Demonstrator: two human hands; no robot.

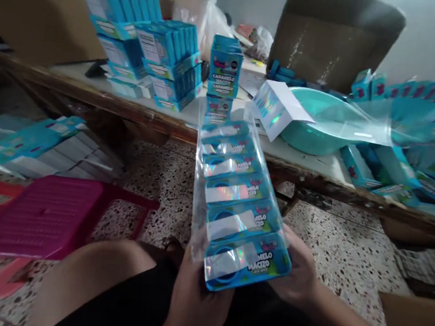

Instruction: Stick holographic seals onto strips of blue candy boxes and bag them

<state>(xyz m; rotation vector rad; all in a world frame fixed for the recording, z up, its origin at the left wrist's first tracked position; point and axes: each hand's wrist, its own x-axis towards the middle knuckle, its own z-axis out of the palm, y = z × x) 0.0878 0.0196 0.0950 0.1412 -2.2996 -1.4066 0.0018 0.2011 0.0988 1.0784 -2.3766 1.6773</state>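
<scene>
Between my two hands lies a long clear plastic bag with a row of blue candy boxes (245,194) inside, printed "Caramelo Macizo". The row tilts away from me, its near end above my lap and its far end close to the table edge. My left hand (201,296) is closed round the near left side of the bagged boxes. Against their right side, my right hand (295,267) grips too, its fingers partly hidden beneath. Just beyond the far end stands an upright stack of blue boxes (224,73) on the table.
Stacked blue boxes (170,59) fill the table's left. At right are a turquoise basin (309,134), a white-and-blue folded carton (280,107) and more blue boxes (387,170). An open cardboard box (335,35) stands behind. A magenta stool (41,217) is on the floor at left.
</scene>
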